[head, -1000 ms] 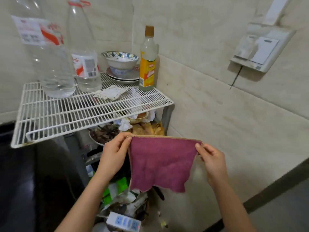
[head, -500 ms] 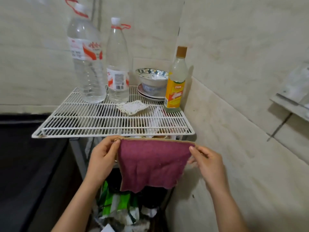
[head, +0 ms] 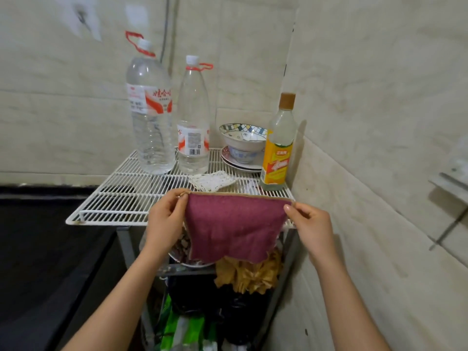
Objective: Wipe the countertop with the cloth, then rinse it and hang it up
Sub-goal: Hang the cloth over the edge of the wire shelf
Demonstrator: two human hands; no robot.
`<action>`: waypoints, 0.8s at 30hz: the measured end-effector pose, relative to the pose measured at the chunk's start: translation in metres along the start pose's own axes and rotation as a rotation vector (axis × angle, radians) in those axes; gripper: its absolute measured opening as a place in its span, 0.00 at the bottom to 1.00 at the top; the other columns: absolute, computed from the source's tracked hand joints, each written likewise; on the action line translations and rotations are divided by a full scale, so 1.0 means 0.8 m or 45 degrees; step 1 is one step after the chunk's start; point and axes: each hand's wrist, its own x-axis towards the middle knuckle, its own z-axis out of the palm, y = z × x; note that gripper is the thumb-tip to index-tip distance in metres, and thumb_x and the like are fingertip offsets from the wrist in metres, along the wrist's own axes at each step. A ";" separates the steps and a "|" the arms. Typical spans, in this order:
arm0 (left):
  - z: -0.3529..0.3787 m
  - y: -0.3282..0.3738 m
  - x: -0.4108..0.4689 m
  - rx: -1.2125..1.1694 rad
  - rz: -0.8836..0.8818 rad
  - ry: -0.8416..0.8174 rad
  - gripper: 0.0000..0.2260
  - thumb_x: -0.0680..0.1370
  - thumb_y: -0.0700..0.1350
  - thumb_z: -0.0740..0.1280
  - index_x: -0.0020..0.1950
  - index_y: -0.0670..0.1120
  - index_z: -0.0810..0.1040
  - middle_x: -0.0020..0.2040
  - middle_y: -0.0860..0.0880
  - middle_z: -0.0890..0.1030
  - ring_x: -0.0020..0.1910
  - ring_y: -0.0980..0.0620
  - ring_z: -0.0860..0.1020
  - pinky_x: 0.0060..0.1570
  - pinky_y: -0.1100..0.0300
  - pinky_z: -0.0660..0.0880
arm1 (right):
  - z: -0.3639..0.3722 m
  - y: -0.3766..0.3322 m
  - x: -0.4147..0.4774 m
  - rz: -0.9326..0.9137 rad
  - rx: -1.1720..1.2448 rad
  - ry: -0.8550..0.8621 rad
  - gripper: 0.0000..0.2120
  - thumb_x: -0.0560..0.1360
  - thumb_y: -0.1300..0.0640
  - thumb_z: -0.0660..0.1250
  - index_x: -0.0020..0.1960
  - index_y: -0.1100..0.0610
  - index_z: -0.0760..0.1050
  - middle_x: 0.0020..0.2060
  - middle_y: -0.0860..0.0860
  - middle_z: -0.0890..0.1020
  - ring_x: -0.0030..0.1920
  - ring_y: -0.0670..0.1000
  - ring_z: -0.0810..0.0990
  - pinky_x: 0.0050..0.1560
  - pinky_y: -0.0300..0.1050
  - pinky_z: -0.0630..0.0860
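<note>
Far left, a dark surface (head: 38,236); beside it a white wire rack (head: 121,198) bearing a large clear bottle (head: 150,127) and a slimmer bottle (head: 193,127). At the rack's near edge, left hand (head: 164,219) pinching the top left corner of the purple cloth (head: 233,229). Cloth stretched flat between both hands, lower edge hanging free. Behind it, stacked bowls (head: 243,140) and a yellow-labelled bottle (head: 278,148). Right hand (head: 311,224) pinching the top right corner, near the tiled wall (head: 379,122).

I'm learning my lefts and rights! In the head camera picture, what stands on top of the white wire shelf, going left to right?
Big water bottle → smaller water bottle → stacked patterned bowls → bottle with the yellow label.
</note>
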 end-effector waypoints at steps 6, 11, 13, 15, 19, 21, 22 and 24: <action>0.015 0.003 0.058 0.159 -0.025 0.036 0.07 0.79 0.40 0.60 0.48 0.47 0.78 0.38 0.55 0.77 0.39 0.57 0.75 0.41 0.58 0.69 | 0.022 -0.026 0.052 -0.133 -0.291 0.019 0.10 0.75 0.59 0.66 0.45 0.67 0.80 0.42 0.63 0.83 0.45 0.60 0.80 0.46 0.50 0.74; 0.020 -0.017 0.089 0.354 -0.125 -0.107 0.08 0.79 0.41 0.60 0.51 0.43 0.79 0.41 0.49 0.79 0.36 0.56 0.74 0.37 0.59 0.68 | 0.039 -0.007 0.079 -0.089 -0.490 -0.047 0.12 0.76 0.56 0.64 0.46 0.65 0.80 0.42 0.59 0.82 0.44 0.59 0.79 0.44 0.50 0.73; 0.021 -0.025 0.096 0.383 -0.150 -0.161 0.08 0.79 0.41 0.61 0.52 0.41 0.79 0.44 0.46 0.81 0.36 0.54 0.74 0.40 0.59 0.68 | 0.045 0.001 0.084 -0.082 -0.572 -0.068 0.11 0.76 0.56 0.63 0.47 0.63 0.80 0.43 0.57 0.82 0.45 0.57 0.78 0.45 0.50 0.73; 0.022 -0.033 0.101 0.449 -0.205 -0.235 0.09 0.79 0.41 0.61 0.54 0.41 0.79 0.47 0.43 0.82 0.38 0.52 0.75 0.42 0.59 0.70 | 0.050 0.009 0.086 -0.071 -0.658 -0.084 0.11 0.76 0.56 0.63 0.49 0.62 0.80 0.45 0.56 0.81 0.47 0.57 0.77 0.47 0.50 0.73; 0.014 -0.029 0.096 0.382 -0.269 -0.129 0.15 0.79 0.41 0.61 0.65 0.44 0.72 0.46 0.45 0.79 0.36 0.52 0.74 0.39 0.55 0.73 | 0.054 0.016 0.081 -0.013 -0.697 0.095 0.12 0.75 0.57 0.65 0.58 0.58 0.78 0.56 0.57 0.78 0.57 0.57 0.76 0.54 0.47 0.71; -0.004 -0.022 0.068 0.250 -0.165 0.077 0.13 0.78 0.40 0.61 0.63 0.45 0.73 0.47 0.48 0.78 0.41 0.53 0.75 0.40 0.59 0.72 | 0.048 0.012 0.060 -0.032 -0.538 0.300 0.14 0.75 0.60 0.65 0.60 0.59 0.76 0.58 0.57 0.77 0.58 0.57 0.75 0.55 0.45 0.70; -0.014 -0.022 0.048 0.176 -0.096 0.158 0.11 0.78 0.40 0.62 0.60 0.45 0.75 0.46 0.50 0.78 0.41 0.54 0.75 0.39 0.63 0.72 | 0.044 0.009 0.045 -0.048 -0.451 0.376 0.13 0.75 0.60 0.65 0.59 0.61 0.76 0.56 0.56 0.77 0.57 0.55 0.75 0.53 0.41 0.69; -0.032 -0.027 0.005 0.059 -0.017 0.192 0.05 0.77 0.42 0.63 0.50 0.48 0.78 0.39 0.53 0.79 0.37 0.57 0.76 0.35 0.66 0.71 | 0.034 0.004 0.013 -0.020 -0.348 0.440 0.11 0.75 0.61 0.65 0.56 0.61 0.77 0.49 0.52 0.77 0.50 0.50 0.74 0.44 0.30 0.65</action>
